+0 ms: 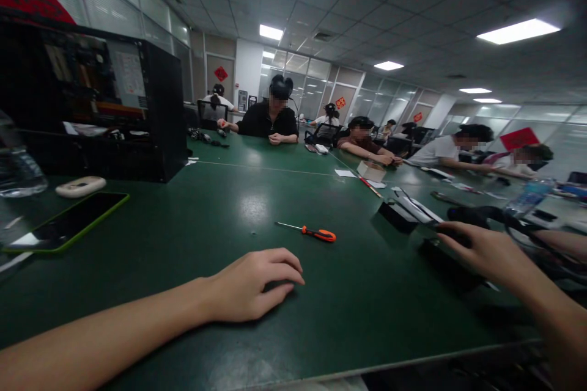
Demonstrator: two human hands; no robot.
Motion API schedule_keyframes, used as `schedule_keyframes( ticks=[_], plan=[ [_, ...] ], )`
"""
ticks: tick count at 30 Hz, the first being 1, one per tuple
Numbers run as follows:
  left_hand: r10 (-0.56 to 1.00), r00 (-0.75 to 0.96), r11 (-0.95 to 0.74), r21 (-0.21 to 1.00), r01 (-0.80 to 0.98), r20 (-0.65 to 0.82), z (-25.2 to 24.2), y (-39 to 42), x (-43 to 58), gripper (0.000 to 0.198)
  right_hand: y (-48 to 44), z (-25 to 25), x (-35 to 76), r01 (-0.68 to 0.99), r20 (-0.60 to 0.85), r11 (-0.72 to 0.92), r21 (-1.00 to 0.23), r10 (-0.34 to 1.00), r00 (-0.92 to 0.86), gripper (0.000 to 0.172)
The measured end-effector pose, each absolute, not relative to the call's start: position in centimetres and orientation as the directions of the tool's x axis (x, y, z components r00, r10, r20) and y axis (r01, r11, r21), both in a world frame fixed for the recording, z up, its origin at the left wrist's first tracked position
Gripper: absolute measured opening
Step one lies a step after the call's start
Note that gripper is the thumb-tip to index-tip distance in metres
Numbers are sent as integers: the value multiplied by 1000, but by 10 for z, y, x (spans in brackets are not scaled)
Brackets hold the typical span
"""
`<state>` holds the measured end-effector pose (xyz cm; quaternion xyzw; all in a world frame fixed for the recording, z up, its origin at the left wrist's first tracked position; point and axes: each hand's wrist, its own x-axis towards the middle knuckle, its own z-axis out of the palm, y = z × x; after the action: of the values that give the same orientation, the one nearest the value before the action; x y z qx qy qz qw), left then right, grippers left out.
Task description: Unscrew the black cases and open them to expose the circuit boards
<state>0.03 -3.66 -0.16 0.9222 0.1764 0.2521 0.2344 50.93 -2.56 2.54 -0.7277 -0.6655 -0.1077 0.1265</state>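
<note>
My left hand lies palm down on the green table, its fingers loosely bent and apart, holding nothing visible. Just beyond it is a screwdriver with an orange and black handle, its thin shaft pointing left. On the right, my right hand reaches over a dark object, partly hidden beneath it and blurred. Thumb and fingers look apart there; whether the fingertips touch the object is unclear. Past those fingertips sits a black box with a pale, strip-like item by it.
An open black computer case stands at the left. Near it are a phone with a green edge, a beige oval item and a clear bottle. A roll of tape lies farther back. Several people sit around the table.
</note>
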Motion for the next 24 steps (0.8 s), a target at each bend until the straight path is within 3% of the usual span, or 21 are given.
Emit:
schedule_keyframes(
  ticks=[6,14,24],
  plan=[
    [450,803,-825,526,206,391,-3,-35,1,26,-24,-7,544,996,271,-77,-47,959,87,63],
    [440,814,-824,531,198,380,-3,-35,2,25,-29,13,519,998,220,-55,-12,974,57,55],
    [426,827,-826,531,189,368,-2,-36,4,24,-33,7,539,989,198,-106,-104,972,125,42]
  ],
)
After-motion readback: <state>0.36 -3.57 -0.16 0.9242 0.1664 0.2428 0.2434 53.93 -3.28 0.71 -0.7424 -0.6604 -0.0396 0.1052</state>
